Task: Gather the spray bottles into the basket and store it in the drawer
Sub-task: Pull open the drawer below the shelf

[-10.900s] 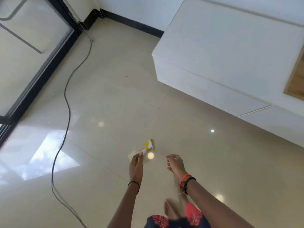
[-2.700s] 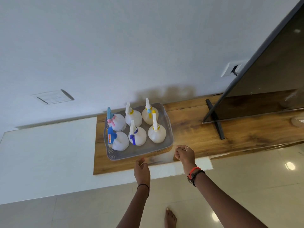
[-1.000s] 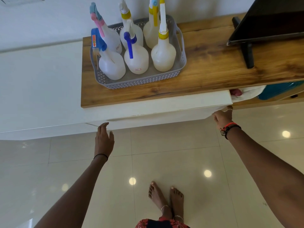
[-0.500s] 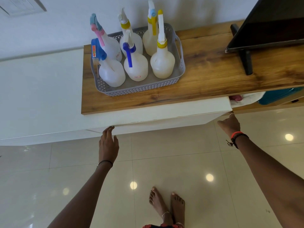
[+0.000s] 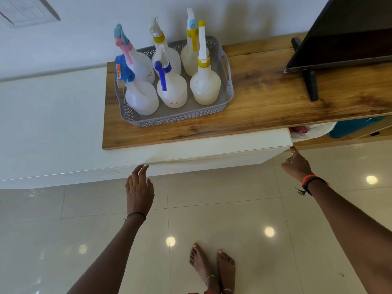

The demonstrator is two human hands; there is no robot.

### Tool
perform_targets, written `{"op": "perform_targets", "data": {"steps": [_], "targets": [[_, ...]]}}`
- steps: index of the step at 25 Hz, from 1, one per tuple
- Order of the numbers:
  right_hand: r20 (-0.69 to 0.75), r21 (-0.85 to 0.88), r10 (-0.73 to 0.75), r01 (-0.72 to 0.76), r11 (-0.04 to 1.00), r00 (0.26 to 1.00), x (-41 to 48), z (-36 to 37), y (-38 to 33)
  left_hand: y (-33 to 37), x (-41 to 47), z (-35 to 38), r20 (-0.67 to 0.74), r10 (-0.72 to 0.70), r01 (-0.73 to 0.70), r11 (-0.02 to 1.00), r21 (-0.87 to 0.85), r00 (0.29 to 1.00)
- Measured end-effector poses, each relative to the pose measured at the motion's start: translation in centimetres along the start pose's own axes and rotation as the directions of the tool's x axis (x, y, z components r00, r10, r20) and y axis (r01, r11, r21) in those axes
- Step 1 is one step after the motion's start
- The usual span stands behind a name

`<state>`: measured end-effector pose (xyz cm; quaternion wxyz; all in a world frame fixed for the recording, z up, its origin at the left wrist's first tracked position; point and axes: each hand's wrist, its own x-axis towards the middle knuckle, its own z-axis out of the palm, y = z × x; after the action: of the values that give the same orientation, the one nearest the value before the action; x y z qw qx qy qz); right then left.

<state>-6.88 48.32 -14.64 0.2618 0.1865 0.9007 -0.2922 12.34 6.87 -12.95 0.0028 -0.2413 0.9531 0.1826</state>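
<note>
A grey perforated basket stands on the wooden top of a white cabinet and holds several white spray bottles with blue, pink and yellow nozzles. Below the top, the white drawer front sticks out slightly. My left hand hangs open, fingertips touching the drawer's lower left edge. My right hand is at the drawer's lower right corner, one finger stretched to the edge, the others curled and holding nothing.
A dark television on a black stand occupies the right of the wooden top. To the right of the drawer an open compartment shows a teal object and pink and white cloth. My bare feet stand on glossy floor tiles.
The basket with the bottles stayed put. Over the last second both hands dropped from the top's edge to the drawer's lower edge, and the drawer front has come slightly forward.
</note>
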Motion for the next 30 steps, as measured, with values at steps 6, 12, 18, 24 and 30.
{"op": "perform_targets", "data": {"steps": [6,12,18,24,30], "targets": [[0.025,0.428,-0.018,0.005,0.904,1.000,-0.5,1.5,0.4,-0.2,-0.2,-0.1,0.036,0.047,-0.048,0.998,0.028,0.998],[-0.293,0.356,0.139,-0.027,0.934,0.946,-3.0,3.1,-1.3,0.1,-0.5,-0.2,0.153,0.120,-0.142,0.980,0.141,0.981],[-0.301,-0.352,-0.599,0.498,0.793,0.742,-10.8,9.1,-5.1,0.3,-0.6,-0.5,0.213,0.116,-0.185,0.921,0.344,0.970],[0.102,-0.586,-0.773,0.665,0.462,0.626,-12.4,13.0,-8.2,0.4,0.1,-1.0,0.192,0.126,-0.203,0.862,0.464,0.973],[0.125,-0.649,-0.749,0.625,0.435,0.651,-12.8,13.5,-9.1,0.7,-0.1,-0.6,0.146,0.114,-0.172,0.850,0.498,0.983]]}}
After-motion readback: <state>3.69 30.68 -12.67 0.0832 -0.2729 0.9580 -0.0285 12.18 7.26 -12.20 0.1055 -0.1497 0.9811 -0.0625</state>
